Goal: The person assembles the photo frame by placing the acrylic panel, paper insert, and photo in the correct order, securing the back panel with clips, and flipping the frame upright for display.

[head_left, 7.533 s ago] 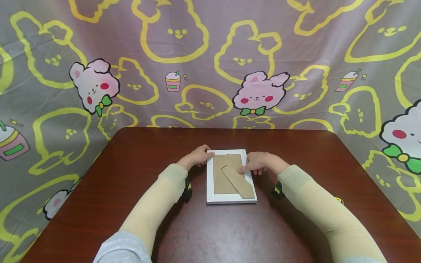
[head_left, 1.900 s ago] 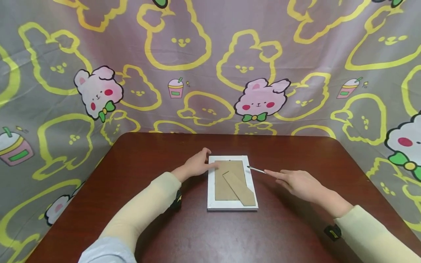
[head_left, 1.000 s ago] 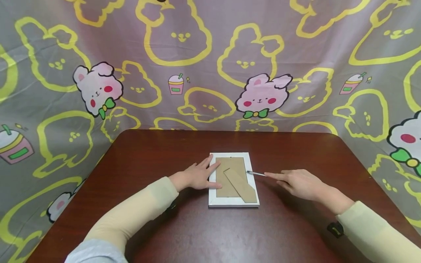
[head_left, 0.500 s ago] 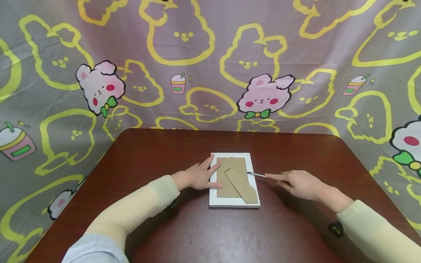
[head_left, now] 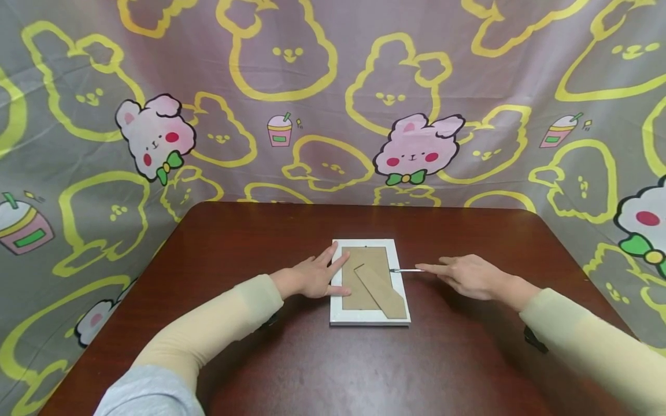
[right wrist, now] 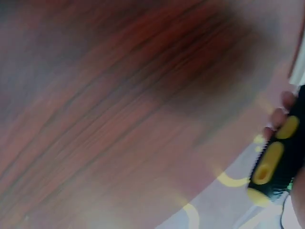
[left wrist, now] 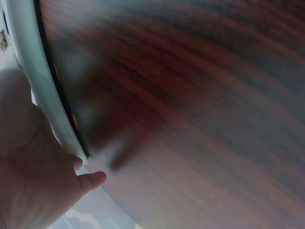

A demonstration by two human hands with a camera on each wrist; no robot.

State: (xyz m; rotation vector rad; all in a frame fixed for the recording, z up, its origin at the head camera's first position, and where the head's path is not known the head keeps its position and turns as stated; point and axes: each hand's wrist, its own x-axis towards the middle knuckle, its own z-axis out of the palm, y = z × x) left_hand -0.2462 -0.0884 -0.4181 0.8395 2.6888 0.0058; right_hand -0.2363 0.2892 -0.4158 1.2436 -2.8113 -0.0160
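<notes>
A white picture frame (head_left: 340, 316) lies face down on the table, its brown backing board (head_left: 364, 257) and slanted easel stand (head_left: 382, 292) facing up. My left hand (head_left: 312, 278) rests spread on the frame's left side, fingertips reaching onto the backing. In the left wrist view the same hand lies along the pale frame edge (left wrist: 40, 71). My right hand (head_left: 470, 277) grips a screwdriver with a black and yellow handle (right wrist: 279, 152). Its thin metal shaft (head_left: 408, 270) points left, with the tip right at the backing's right edge.
The dark reddish-brown wooden table (head_left: 270, 370) extends around the frame on all sides. Behind it hangs a cartoon-printed curtain (head_left: 322, 69), which also runs along the left and right sides.
At first both hands touched the frame without a tool; later the right hand holds the screwdriver. The left hand has spread flatter along the left side. Lately the right hand has risen slightly, levelling the shaft.
</notes>
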